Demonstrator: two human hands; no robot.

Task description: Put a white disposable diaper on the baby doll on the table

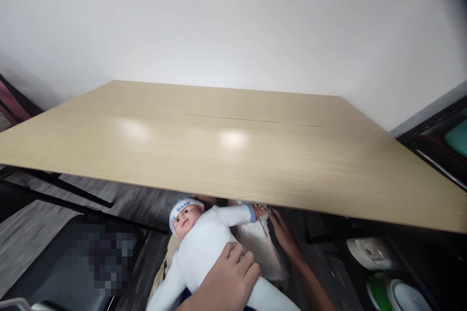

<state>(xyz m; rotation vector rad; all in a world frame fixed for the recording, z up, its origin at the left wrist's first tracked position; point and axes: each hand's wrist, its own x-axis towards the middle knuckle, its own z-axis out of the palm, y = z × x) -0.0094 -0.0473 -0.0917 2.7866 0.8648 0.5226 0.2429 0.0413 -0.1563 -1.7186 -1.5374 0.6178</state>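
Note:
A baby doll (204, 245) in a white suit and a white cap with blue lettering lies face up below the near edge of the table. My left hand (228, 282) is clasped over the doll's belly. The doll's arm with a blue cuff stretches right onto a white cloth (260, 248). My right hand (282, 233) lies along that cloth, its fingertips beside the doll's hand and just under the table edge. Whether it grips the cloth does not show.
A wide light-wood table (233, 150) fills the middle of the view, with a white partition wall (233, 34) behind it. A black chair (73, 262) stands at lower left. White and green objects (386, 286) lie at lower right on a dark surface.

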